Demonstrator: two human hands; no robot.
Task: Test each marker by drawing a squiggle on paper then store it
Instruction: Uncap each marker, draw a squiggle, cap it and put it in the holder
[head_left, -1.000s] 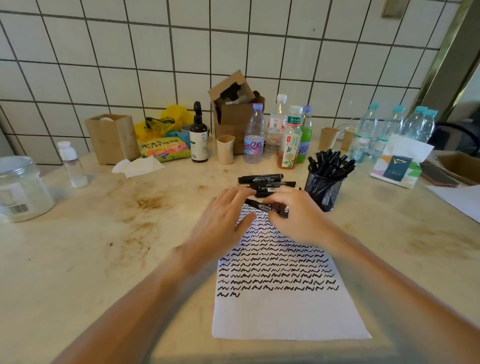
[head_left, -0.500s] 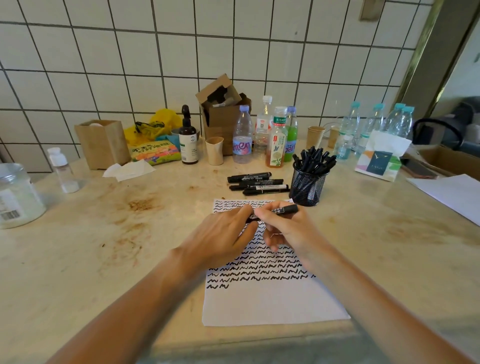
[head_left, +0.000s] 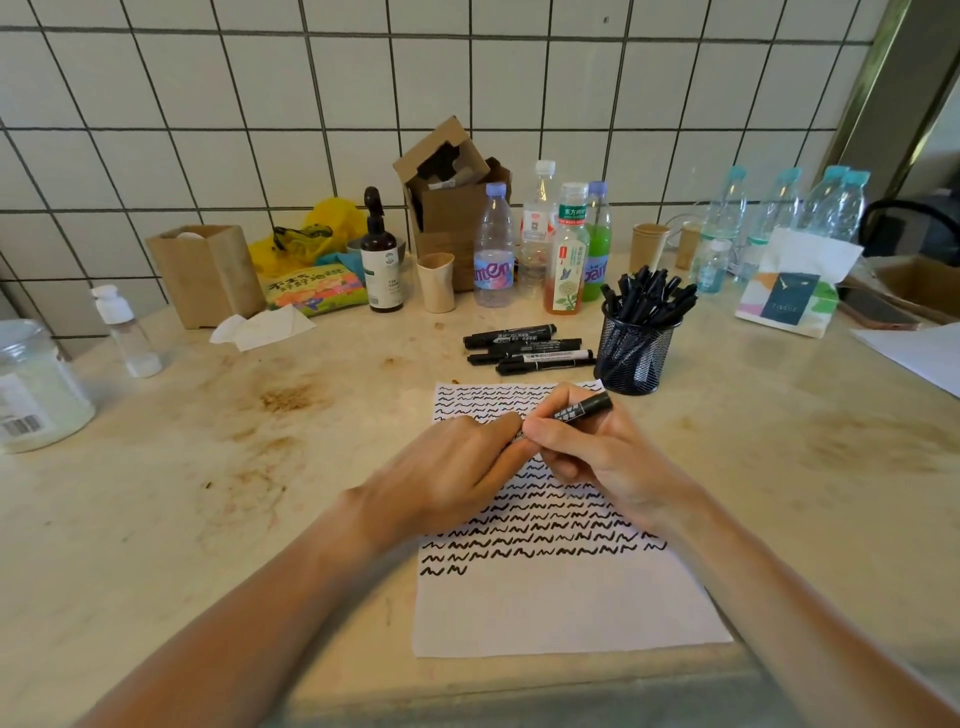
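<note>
Both hands, left hand and right hand, grip a marker over stained counter, tiled wall behind.

bright, even daylight | soft shadows | wide-angle edge distortion

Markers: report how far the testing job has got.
Done: the paper carries many rows of squiggles, the last row short, and the mesh pen cup is packed with markers. In hand: the right hand holds one marker while the left hand grips its near end. Left: three markers lie beside the cup, apparently untested.
</note>
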